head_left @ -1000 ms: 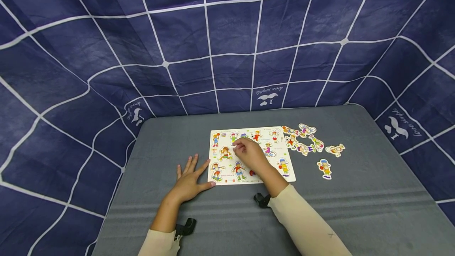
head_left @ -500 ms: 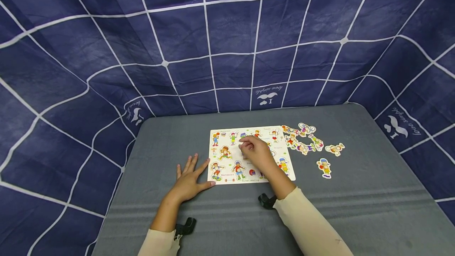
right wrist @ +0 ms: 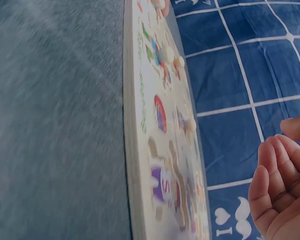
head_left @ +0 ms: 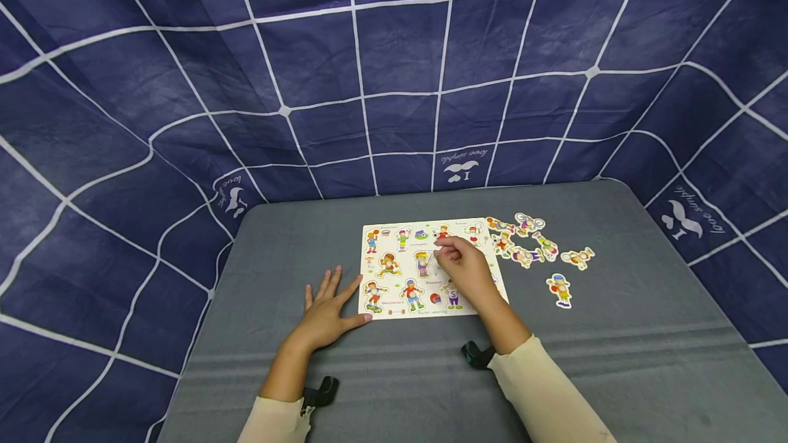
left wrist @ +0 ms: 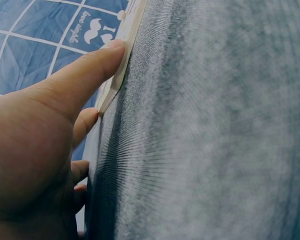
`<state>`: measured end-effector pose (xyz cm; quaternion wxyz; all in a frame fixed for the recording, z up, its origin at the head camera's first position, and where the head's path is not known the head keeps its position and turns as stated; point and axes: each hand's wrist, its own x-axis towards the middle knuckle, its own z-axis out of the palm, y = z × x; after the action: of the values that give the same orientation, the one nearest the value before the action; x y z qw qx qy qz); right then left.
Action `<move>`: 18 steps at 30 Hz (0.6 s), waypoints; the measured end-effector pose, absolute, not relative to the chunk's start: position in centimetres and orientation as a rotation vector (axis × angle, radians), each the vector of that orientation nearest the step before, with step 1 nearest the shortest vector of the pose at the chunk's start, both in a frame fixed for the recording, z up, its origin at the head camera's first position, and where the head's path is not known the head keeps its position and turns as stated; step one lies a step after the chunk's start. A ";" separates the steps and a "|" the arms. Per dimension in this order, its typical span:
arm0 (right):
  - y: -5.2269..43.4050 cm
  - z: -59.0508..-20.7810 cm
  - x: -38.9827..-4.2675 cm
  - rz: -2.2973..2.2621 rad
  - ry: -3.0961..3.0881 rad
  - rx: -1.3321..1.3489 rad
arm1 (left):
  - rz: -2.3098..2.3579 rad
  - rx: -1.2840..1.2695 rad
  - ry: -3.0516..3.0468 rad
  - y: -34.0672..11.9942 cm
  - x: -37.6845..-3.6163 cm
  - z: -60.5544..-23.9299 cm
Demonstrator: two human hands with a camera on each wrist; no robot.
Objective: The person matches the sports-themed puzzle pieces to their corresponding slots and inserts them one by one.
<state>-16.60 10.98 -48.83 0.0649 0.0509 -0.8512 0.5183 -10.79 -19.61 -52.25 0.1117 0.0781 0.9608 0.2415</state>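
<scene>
A pale puzzle board [head_left: 409,269] with pictures of children at play lies flat on the table. My left hand [head_left: 326,316] rests at its left side with the fingers spread; the thumb touches the board's edge in the left wrist view. Above the board's right part hovers my right hand [head_left: 468,269], fingers loosely bent. In the right wrist view its fingertips [right wrist: 272,145] stand apart from the thumb, and nothing shows between them. Several round knobs [right wrist: 165,54] stick up from pieces on the board. A child-shaped piece [head_left: 422,264] sits in the board's middle, left of the right hand.
Several loose child-shaped pieces [head_left: 526,257] lie in a cluster at the board's right. One piece [head_left: 578,258] lies further right, and another piece [head_left: 559,290] lies nearer. The grey table [head_left: 394,381] ends against a blue checked curtain [head_left: 400,122].
My right hand has moved rightward across the board, uncovering the middle child-shaped piece and the pictures near it. The left hand has stayed in place.
</scene>
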 end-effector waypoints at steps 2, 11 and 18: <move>11.4 -48.8 -16.4 1.571 -2.555 0.133 | 0.714 0.228 2.816 -19.6 -10.8 -52.2; 13.6 -49.3 -15.8 1.613 -2.492 0.093 | 0.708 0.215 2.815 -19.7 -10.9 -52.3; 15.4 -49.6 -15.1 1.654 -2.465 0.010 | 0.701 0.225 2.813 -19.7 -10.9 -52.3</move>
<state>-15.05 15.42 -49.64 0.0863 0.0033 -0.8273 0.5551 -10.86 -19.69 -52.34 0.1164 0.0768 0.9608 0.2395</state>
